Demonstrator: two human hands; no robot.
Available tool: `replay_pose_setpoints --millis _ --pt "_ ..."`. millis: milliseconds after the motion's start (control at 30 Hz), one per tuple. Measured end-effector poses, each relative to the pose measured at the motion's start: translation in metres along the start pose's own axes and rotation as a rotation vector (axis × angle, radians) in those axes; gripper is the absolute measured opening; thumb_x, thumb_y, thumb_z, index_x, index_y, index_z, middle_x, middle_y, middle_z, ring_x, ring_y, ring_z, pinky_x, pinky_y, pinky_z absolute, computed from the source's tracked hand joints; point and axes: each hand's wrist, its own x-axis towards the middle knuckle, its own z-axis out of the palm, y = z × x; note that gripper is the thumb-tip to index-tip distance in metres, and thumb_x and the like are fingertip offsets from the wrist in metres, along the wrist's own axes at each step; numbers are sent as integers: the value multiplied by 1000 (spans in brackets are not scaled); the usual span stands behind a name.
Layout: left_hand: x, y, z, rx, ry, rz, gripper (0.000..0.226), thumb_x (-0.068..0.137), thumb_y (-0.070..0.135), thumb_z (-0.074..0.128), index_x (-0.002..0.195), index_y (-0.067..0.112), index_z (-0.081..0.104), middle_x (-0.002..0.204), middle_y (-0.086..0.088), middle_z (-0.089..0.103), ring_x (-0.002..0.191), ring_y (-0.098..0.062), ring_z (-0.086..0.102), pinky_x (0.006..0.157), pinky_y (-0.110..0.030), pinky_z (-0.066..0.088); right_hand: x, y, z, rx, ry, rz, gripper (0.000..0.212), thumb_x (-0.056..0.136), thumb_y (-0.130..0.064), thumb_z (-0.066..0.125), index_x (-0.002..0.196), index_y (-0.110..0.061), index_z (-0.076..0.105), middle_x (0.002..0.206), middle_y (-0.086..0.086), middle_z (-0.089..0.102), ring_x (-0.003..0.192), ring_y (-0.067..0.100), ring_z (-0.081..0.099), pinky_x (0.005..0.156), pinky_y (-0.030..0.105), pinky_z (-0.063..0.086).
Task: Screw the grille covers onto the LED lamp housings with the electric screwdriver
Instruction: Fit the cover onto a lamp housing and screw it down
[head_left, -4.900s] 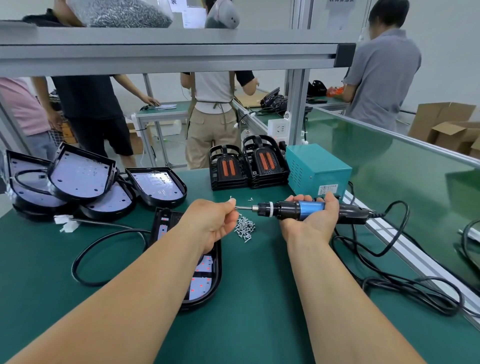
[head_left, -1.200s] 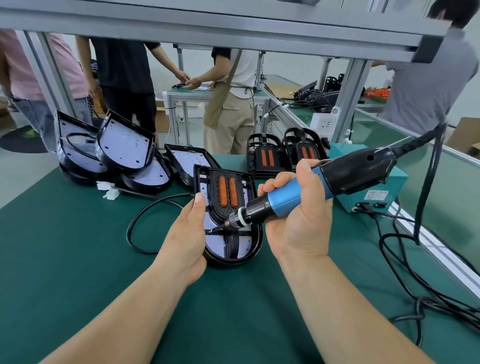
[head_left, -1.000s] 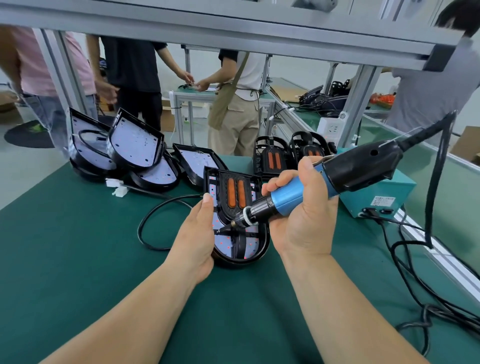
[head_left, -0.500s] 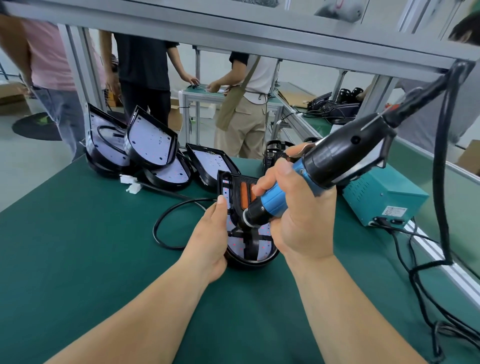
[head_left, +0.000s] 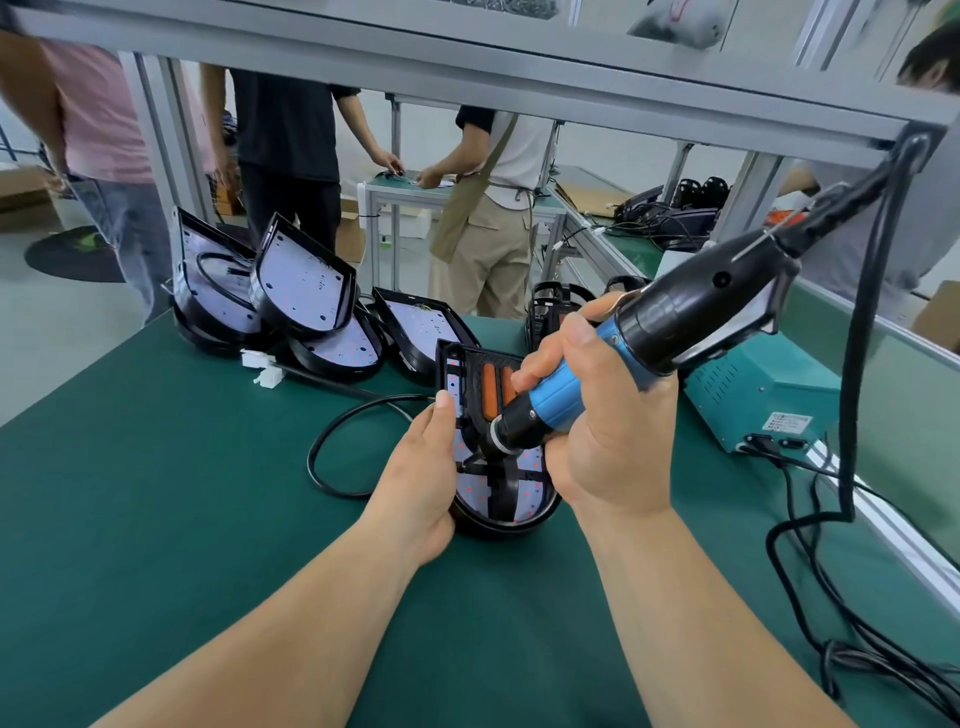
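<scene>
A black LED lamp housing (head_left: 511, 512) lies flat on the green bench mat, its white LED board showing. A black grille cover (head_left: 480, 379) with two orange strips sits on top of it. My left hand (head_left: 421, 478) grips the housing's left rim, thumb along the edge. My right hand (head_left: 597, 415) is shut on the blue and black electric screwdriver (head_left: 649, 338), tilted steeply with its tip pressed onto the middle of the grille. The bit itself is hidden behind the chuck.
Several bare lamp housings (head_left: 306, 291) are piled at the back left. A black cable loop (head_left: 332, 457) lies left of my work. A teal power supply box (head_left: 763, 395) stands to the right, cords (head_left: 810, 561) trailing below. Finished lamps (head_left: 550, 306) sit behind. People stand beyond the bench.
The screwdriver has tipped up from nearly level to steep, its tip now down on the grille. My head has moved closer. My left hand keeps its hold on the housing's left edge.
</scene>
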Motion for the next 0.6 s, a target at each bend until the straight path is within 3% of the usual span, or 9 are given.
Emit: replay_pose_setpoints --millis 433,600 --pt "4 -4 -2 12 5 34 49 103 53 39 130 19 62 129 -4 68 126 -27 59 114 -50 38 2 1 -3 10 12 -12 11 77 -26 69 81 -26 59 54 2 53 52 21 52 69 43 42" --pt "4 -5 -2 8 12 27 49 102 53 40 132 20 61 131 -4 67 128 -27 57 115 -50 36 2 1 -2 40 3 -3 10 76 -25 69 79 -28 60 55 3 51 52 21 51 64 39 45"
